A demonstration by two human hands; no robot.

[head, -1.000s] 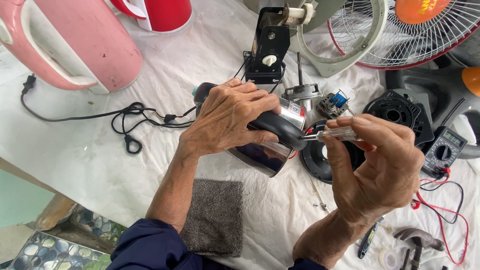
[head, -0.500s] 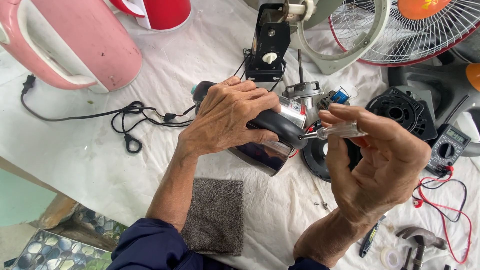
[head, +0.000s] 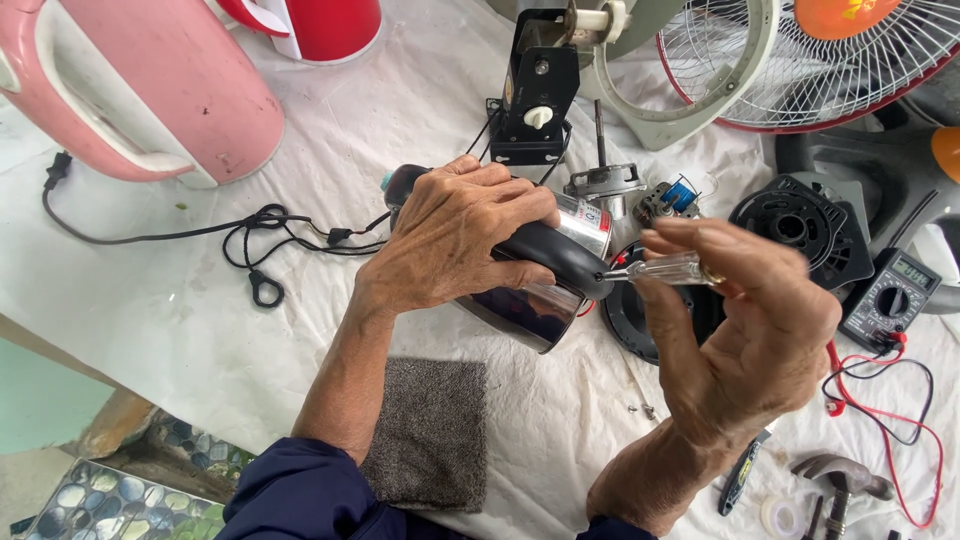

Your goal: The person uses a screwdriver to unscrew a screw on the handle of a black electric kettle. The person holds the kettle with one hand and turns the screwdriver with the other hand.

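Screwdriver (head: 668, 268) in right hand (head: 745, 340), level, tip leftward at kettle (head: 540, 290)

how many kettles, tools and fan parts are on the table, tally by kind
kettles: 3 – steel kettle under the left hand, pink kettle, red kettle
hand tools: 2 – screwdriver in the right hand, hammer
meters: 1 – multimeter
fan grilles: 1 – grille
total: 7

White-sheeted table (head: 180, 330): grey cloth (head: 430, 430) below left hand (head: 455, 235); multimeter (head: 890, 298), hammer (head: 840, 480) beside right hand (head: 745, 330).
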